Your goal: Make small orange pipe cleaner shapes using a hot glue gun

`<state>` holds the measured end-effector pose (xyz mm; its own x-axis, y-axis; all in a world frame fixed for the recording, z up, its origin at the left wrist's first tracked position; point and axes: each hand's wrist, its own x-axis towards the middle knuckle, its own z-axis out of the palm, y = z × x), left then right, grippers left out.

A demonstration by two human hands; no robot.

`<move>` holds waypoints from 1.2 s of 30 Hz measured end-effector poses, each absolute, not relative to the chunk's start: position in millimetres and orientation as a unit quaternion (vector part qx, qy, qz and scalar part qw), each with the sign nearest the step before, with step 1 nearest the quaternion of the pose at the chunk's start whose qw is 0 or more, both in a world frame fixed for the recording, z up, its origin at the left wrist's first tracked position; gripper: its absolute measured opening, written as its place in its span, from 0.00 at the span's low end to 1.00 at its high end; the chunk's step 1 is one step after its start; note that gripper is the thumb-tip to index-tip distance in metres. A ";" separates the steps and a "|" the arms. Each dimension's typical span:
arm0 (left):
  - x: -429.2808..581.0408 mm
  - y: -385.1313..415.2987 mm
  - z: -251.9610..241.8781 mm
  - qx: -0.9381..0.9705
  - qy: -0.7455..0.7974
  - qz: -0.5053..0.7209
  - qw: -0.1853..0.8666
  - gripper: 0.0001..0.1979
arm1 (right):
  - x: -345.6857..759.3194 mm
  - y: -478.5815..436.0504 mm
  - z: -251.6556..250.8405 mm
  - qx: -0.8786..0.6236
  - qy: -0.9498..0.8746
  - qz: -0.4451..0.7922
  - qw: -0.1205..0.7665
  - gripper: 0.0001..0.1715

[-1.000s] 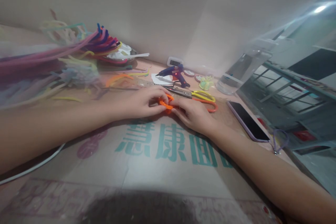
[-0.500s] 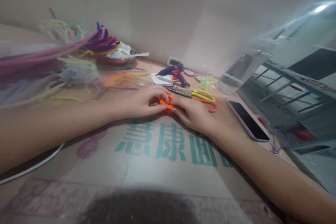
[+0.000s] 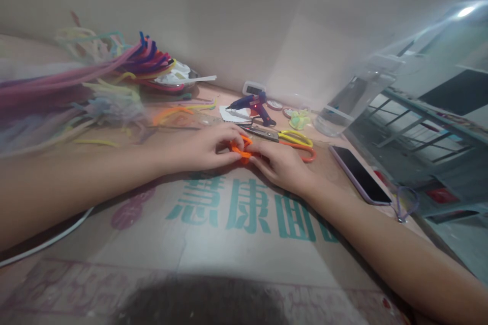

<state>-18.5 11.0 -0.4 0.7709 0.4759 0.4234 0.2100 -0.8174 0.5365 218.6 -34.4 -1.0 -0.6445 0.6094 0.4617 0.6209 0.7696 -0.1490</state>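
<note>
Between my two hands is a small piece of bent orange pipe cleaner (image 3: 244,154), partly covered by fingers. My left hand (image 3: 217,146) pinches it from the left with thumb and forefinger. From the right, my right hand (image 3: 284,165) grips its other side, fingertips pressed together. Just behind my right hand lie scissors (image 3: 272,135) with one yellow and one orange handle. A blue glue gun (image 3: 251,104) with a small red light rests beyond them, its nozzle over a white pad (image 3: 231,114).
Bundles of coloured pipe cleaners (image 3: 125,61) are heaped at the left. A phone (image 3: 360,175) lies at the right by the table edge, with a clear plastic container (image 3: 339,106) behind it. A white cable (image 3: 49,241) runs at lower left. Printed cardboard (image 3: 213,259) covers the table.
Both hands stay in nearly the same place. The fingers and the orange pipe cleaner have shifted only very slightly.
</note>
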 end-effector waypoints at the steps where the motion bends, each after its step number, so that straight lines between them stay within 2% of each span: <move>1: -18.6 10.9 -0.4 0.911 0.190 0.279 0.236 0.08 | 218.5 -34.3 -1.0 -0.341 -0.906 -0.012 0.250 0.12; 36: -17.8 11.4 -0.4 0.914 0.184 0.273 0.239 0.08 | 219.7 -34.3 -2.0 -0.345 -0.907 0.000 0.243 0.13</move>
